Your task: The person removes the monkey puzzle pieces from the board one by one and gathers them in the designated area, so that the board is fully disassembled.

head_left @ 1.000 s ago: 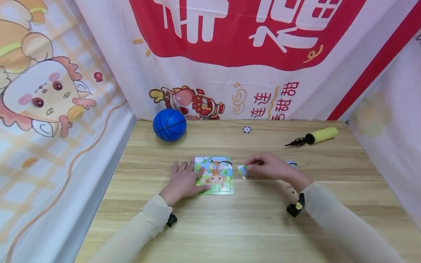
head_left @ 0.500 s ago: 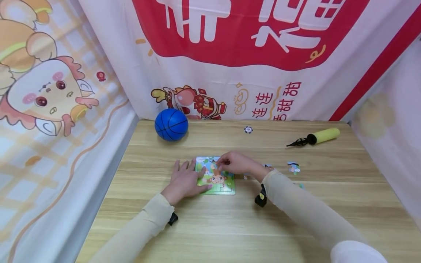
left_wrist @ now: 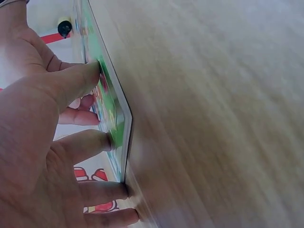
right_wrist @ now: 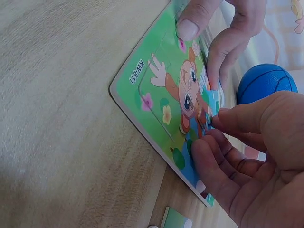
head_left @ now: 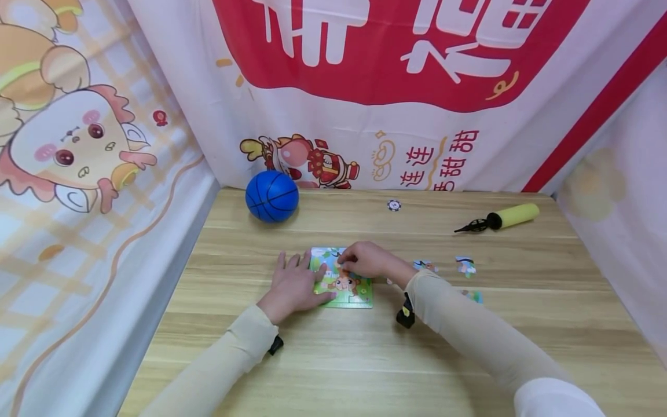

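Note:
A square jigsaw board [head_left: 339, 300] with a cartoon monkey on a green and blue ground lies flat on the table. My left hand [head_left: 294, 289] rests on its left side, fingers spread, thumb pressing the lower-left part. At the upper middle of the board, my right hand [head_left: 367, 260] pinches a jigsaw piece with thumb and fingertips. In the right wrist view only a thin edge of that piece shows beside the thumb; the right hand [right_wrist: 256, 152] hides the rest. The monkey's face and the print "KW-811" show on the board [right_wrist: 124, 88] there.
Loose jigsaw pieces lie right of the board: one [head_left: 465, 265] farthest right, one [head_left: 424, 264] nearer, and one [head_left: 474, 296] partly behind the right sleeve. A blue ball [head_left: 272, 196], a chip [head_left: 394, 205] and a yellow hand pump [head_left: 513, 216] are at the back by the cloth.
My right hand has moved left from a loose piece beside the board to the board's upper middle, then shifted only slightly. The left hand has stayed on the board.

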Tool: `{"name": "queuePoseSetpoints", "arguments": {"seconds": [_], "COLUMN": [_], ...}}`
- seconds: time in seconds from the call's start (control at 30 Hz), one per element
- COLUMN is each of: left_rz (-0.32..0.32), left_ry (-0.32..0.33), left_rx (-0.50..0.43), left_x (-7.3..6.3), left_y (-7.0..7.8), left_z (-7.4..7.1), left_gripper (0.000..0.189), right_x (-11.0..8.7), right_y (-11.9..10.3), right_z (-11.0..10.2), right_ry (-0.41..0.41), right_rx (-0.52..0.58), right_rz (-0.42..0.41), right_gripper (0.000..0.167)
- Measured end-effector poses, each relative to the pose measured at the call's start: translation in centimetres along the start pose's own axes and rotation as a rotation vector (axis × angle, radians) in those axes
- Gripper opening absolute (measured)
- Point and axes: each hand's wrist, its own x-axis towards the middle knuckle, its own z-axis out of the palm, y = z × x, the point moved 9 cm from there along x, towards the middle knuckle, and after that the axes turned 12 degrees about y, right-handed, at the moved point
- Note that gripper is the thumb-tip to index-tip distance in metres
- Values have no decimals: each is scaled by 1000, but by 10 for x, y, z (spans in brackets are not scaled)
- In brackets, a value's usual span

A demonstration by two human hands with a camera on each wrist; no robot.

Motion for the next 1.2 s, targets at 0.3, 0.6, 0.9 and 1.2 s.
{"name": "queuePoseSetpoints", "arguments": {"seconds": [0.3,0.6,0.9,1.2], "left_rz": [-9,-21,-11,-8], "left_ry": [8,-7,-1,-4], "left_rx": [32,30,30,13], "left_x": [1,0,4,1], "left_y": [1,2,4,3], "left_z": [1,-1,1,1], "left_gripper": [84,84,84,84], "right_x": [-2,-1,-8,-72], "right_y": [-4,-3,10,53], "right_z": [-3,-4,-6,-45], "right_ry": [33,54,53,51], "right_rx": [46,97,341,576], "right_rz": [-16,-22,76,189], "right_gripper": [18,14,17,28]}}
